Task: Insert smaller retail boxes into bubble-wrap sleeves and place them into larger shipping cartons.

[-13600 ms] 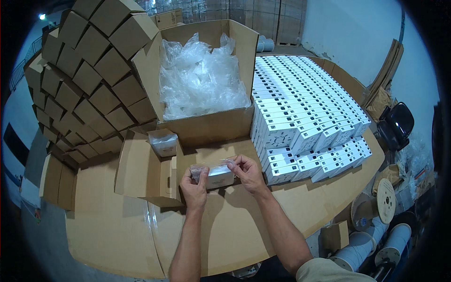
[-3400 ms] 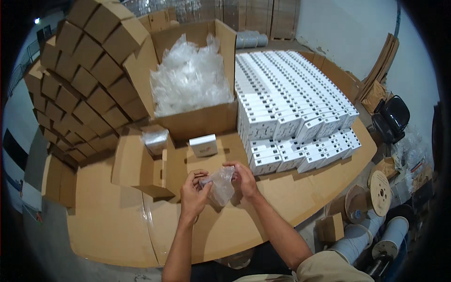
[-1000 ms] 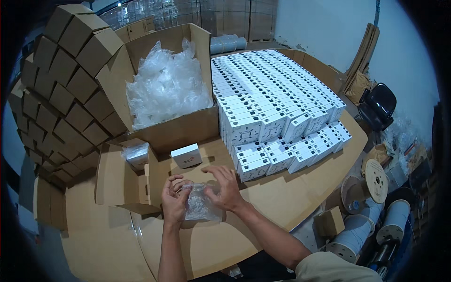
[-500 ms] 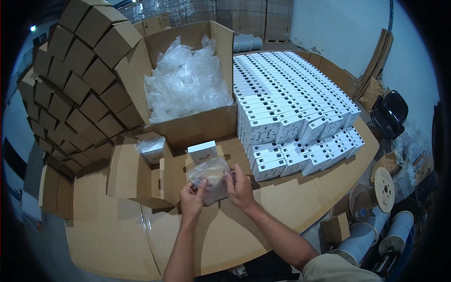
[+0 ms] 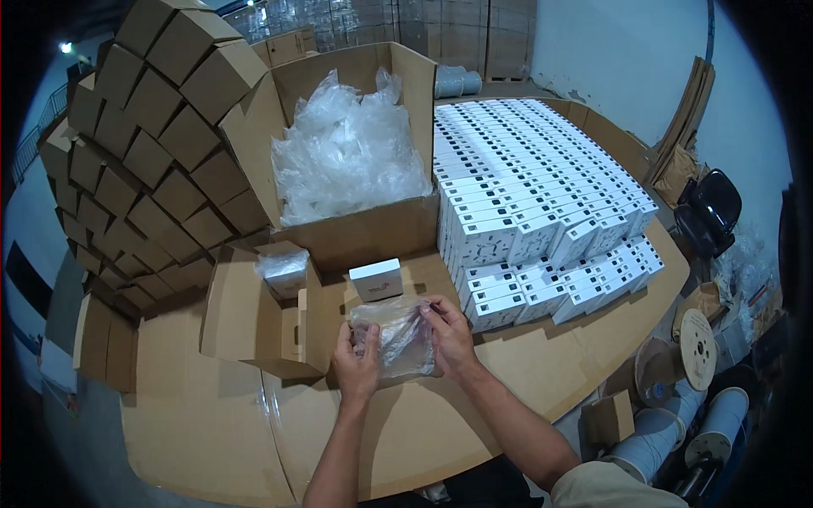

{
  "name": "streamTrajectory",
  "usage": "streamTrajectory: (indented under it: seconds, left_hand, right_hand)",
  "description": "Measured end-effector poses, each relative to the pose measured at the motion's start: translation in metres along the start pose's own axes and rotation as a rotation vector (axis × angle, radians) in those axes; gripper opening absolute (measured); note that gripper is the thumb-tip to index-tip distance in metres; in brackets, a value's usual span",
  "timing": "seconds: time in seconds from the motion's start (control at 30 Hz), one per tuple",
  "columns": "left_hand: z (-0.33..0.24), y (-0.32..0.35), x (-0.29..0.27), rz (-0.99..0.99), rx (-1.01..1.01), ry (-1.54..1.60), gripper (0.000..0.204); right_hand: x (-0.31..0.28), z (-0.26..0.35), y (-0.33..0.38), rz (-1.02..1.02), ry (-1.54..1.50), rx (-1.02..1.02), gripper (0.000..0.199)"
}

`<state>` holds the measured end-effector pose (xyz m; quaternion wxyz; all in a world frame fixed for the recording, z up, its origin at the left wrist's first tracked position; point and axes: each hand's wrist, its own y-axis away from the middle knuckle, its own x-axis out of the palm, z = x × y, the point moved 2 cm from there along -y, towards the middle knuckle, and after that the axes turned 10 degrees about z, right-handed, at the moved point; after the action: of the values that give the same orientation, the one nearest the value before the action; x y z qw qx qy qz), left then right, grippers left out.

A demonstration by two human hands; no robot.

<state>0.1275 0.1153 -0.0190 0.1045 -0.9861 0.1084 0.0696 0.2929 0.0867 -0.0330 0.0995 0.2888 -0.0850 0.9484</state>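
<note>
The left hand (image 5: 356, 366) and right hand (image 5: 451, 340) grip a clear plastic bag (image 5: 405, 345) between them. A single white box (image 5: 377, 283) stands just beyond; a small open carton (image 5: 241, 326) sits leftward, stacked white boxes (image 5: 538, 199) rightward.

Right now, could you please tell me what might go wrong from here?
The thin bag might tear where the left hand and right hand pinch it. The white box close behind it could tip if bumped. The stack to the right has an uneven front, so the right hand might knock a box loose.
</note>
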Motion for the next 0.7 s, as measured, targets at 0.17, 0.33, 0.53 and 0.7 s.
streamTrajectory:
  seconds: [0.17, 0.33, 0.53, 0.7]
  left_hand:
    - [-0.002, 0.002, 0.002, 0.03, 0.003, 0.014, 0.024]
    - [-0.003, -0.001, 0.001, 0.014, -0.004, 0.029, 0.025]
    - [-0.003, 0.0, 0.001, -0.012, 0.019, 0.041, 0.027]
    - [0.011, -0.007, -0.007, -0.015, -0.087, 0.213, 0.023]
  right_hand:
    - [-0.011, -0.004, 0.001, 0.004, -0.282, 0.057, 0.012]
    - [0.004, 0.014, 0.004, -0.049, -0.362, 0.111, 0.012]
    - [0.008, 0.002, 0.008, -0.039, 0.427, 0.005, 0.024]
    - [0.02, 0.007, 0.012, -0.04, 0.826, -0.175, 0.03]
